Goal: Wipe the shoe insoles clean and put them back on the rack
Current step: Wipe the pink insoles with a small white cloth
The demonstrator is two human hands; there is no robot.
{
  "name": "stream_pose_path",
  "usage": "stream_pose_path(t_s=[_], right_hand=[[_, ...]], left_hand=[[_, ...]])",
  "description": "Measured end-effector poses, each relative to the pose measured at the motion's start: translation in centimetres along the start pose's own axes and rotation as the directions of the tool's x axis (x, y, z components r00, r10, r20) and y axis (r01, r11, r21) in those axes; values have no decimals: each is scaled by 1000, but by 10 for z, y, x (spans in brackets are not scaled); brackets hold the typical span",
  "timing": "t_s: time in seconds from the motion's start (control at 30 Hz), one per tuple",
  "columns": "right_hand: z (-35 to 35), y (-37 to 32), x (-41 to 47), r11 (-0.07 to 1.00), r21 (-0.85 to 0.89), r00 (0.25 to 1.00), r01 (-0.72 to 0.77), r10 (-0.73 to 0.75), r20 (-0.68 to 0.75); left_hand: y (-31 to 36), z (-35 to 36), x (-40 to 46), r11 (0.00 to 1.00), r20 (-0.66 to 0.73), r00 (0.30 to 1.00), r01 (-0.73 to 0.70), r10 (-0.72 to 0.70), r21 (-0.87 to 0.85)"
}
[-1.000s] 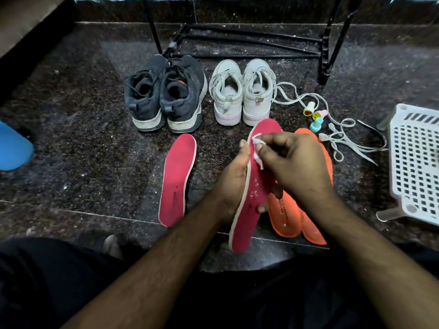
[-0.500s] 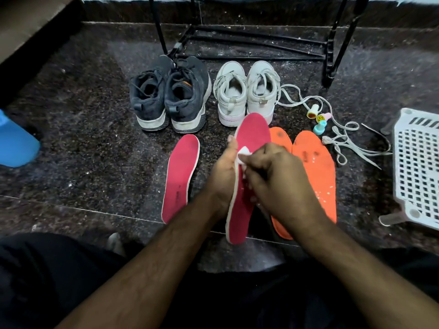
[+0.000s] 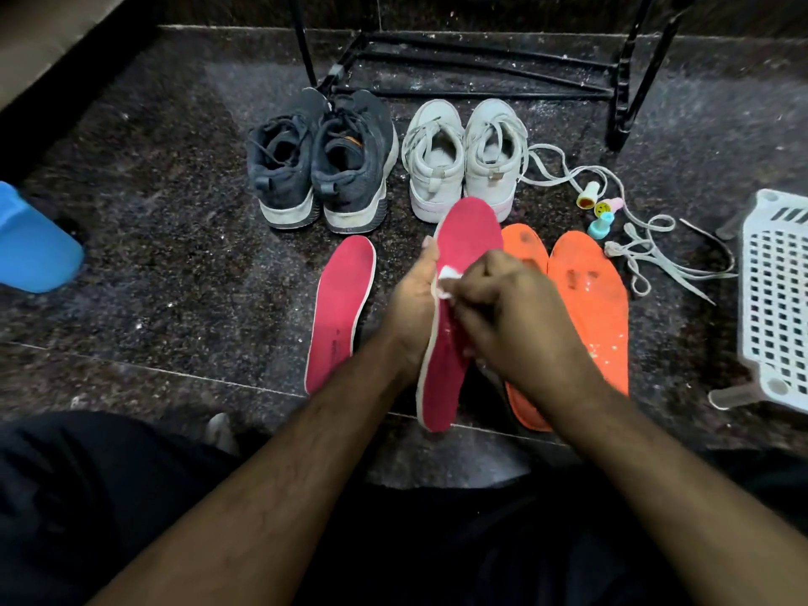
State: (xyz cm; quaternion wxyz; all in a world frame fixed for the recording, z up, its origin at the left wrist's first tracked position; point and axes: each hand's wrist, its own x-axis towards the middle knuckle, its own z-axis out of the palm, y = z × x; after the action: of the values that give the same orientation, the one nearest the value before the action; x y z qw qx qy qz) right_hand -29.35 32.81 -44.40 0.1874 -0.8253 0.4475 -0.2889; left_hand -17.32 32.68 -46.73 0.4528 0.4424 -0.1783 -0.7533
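frame centre | our left hand [image 3: 413, 308] grips the raised pink insole [image 3: 459, 299] — edge held | our right hand [image 3: 516, 317] pinches a white wipe [image 3: 447, 284] on it

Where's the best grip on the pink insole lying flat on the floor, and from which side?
Probably the heel end of the floor pink insole, taken from above at the near side. It lies flat, top up, long axis running away from the person, so only the thin rim offers purchase: pinch across the narrow heel, thumb on one long edge and fingers on the other. Its left side is open floor; the left hand crowds the right.
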Motion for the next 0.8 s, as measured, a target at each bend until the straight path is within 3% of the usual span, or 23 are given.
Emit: stream_pose_path(t_s=[0.1,0.27,0.47,0.63,0.8], right_hand=[[-12,19,13,995,-17,990,-98,96,-99],[-18,15,16,902,351,951,-250,298,-88],[-19,18,17,749,579,898,-323,435,-62],[-22,27,20,799,507,894,-323,433,-113],[-26,29,19,935,250,946,-252,293,-141]], left_hand=[[-7,10,-2,998,99,995,11,-18,67],[6,1,3,999,79,997,-21,24,-39],[11,6,0,993,-14,993,-115,115,-32],[7,11,-3,995,-37,995,-94,93,-30],[8,10,-4,997,-45,996,-82,82,-11]])
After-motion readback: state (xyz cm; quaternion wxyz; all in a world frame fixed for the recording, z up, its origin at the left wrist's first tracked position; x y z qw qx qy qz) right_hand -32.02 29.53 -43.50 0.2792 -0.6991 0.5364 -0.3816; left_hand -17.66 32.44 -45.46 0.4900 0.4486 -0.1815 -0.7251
